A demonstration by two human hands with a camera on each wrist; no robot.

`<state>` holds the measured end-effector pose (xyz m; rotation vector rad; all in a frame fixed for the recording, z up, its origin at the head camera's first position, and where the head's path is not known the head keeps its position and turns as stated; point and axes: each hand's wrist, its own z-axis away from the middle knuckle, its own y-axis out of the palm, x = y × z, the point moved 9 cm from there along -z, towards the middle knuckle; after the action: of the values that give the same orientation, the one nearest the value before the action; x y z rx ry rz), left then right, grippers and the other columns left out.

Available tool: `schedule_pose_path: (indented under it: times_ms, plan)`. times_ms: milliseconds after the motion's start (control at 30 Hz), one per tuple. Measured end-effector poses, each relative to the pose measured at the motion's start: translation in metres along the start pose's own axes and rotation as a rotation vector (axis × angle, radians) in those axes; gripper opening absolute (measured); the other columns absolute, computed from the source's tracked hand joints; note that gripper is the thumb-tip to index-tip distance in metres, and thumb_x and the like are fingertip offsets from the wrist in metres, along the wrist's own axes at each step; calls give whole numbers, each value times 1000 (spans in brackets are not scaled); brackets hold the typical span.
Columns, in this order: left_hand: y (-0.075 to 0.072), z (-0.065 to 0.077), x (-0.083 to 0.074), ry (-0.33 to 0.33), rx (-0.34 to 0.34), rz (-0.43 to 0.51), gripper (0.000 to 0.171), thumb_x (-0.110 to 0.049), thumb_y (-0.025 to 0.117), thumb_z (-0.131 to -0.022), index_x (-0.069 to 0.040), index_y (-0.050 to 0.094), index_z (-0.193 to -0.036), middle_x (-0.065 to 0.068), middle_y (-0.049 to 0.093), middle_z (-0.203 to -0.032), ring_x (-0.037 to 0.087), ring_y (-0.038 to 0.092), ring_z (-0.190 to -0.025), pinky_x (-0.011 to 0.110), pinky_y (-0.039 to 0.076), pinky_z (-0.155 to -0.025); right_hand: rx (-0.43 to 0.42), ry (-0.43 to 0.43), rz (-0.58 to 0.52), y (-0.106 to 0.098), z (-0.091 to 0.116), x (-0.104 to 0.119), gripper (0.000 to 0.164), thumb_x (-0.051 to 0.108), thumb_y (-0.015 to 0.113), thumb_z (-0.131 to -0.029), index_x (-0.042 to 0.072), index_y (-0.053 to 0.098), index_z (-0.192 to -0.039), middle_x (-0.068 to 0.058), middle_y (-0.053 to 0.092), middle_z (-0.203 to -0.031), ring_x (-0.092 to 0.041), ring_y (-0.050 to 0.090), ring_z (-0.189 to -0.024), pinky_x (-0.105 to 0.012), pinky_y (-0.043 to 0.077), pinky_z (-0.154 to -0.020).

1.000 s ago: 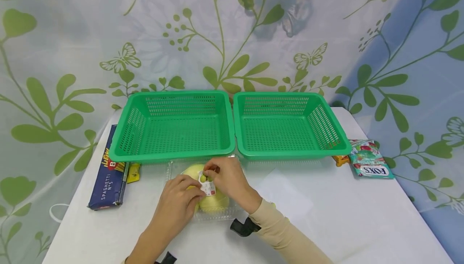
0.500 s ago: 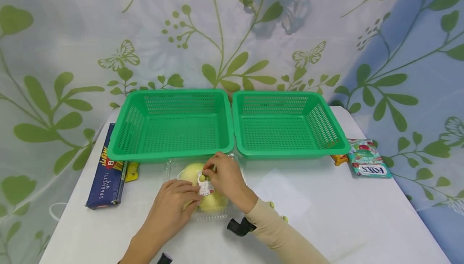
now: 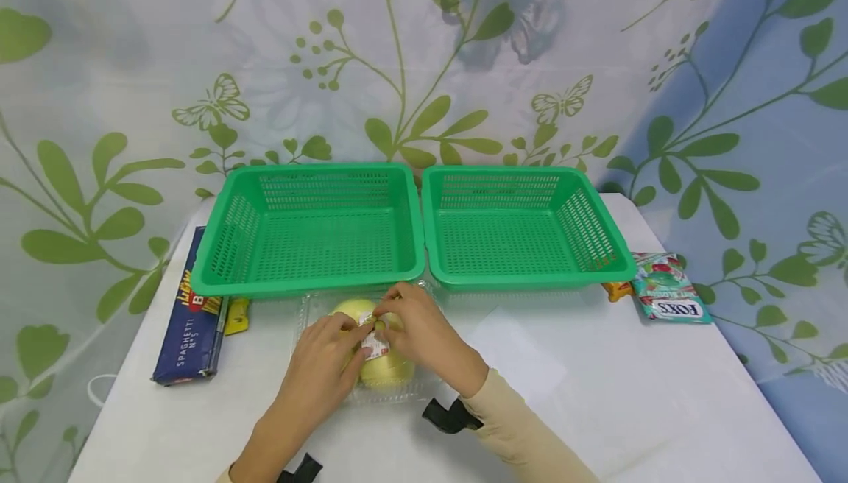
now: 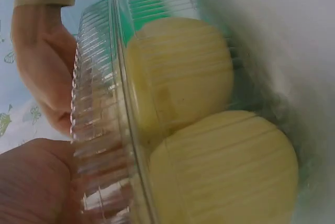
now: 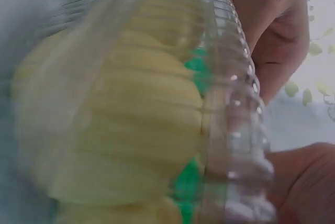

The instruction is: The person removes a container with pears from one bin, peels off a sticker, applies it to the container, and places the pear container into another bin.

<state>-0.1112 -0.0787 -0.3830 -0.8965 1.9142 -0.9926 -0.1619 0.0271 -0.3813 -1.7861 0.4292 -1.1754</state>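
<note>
A clear plastic clamshell box (image 3: 391,397) lies on the white table, holding several pale yellow round fruits (image 3: 387,372). Its lid carries a white printed label (image 3: 377,347). My right hand (image 3: 424,332) pinches the label's upper edge between thumb and index finger. Beside it, my left hand (image 3: 324,356) has its curved fingers at the same edge, index tip meeting the right fingertips. The left wrist view gives the ribbed box side with two fruits (image 4: 180,77) behind it. Fruit (image 5: 141,119) shows through blurred plastic in the right wrist view; both wrist views leave the fingertips hidden.
Two green baskets stand side by side behind the box, a left basket (image 3: 311,288) and a right basket (image 3: 530,279). A blue spaghetti pack (image 3: 188,339) and a yellow packet (image 3: 237,316) lie left. On the right are a Fox's sweets bag (image 3: 669,288) and an orange packet (image 3: 617,291).
My left fingers have moved up and right along the label to meet my right fingertips. The right hand stays at the label's upper edge; the box stays in place.
</note>
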Motion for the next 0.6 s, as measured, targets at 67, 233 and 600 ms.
schedule_pose_path:
  times_ms: [67, 233, 600]
  plan:
    - [4, 1, 4, -11, 43, -20, 41, -22, 82, -84, -11, 73, -123, 7, 67, -119, 26, 61, -109, 48, 51, -98, 19, -34, 52, 2, 6, 3, 30, 21, 80, -86, 11, 76, -113, -10, 64, -124, -32, 60, -116, -47, 52, -97]
    - [12, 6, 16, -61, 158, -19, 53, -38, 70, -94, -17, 60, -142, 14, 49, -153, 38, 44, -142, 69, 27, -117, 22, -73, 125, 10, 18, 5, 48, 29, 75, -89, 13, 66, -134, -15, 53, -147, -39, 48, -139, -61, 42, -111]
    - [19, 10, 24, -104, 221, -54, 57, -49, 60, -97, -30, 49, -150, 5, 36, -163, 39, 30, -152, 77, 20, -115, -44, 23, 144, 16, 35, -10, 51, 45, 59, -97, 18, 61, -141, -17, 34, -162, -45, 27, -151, -66, 24, -121]
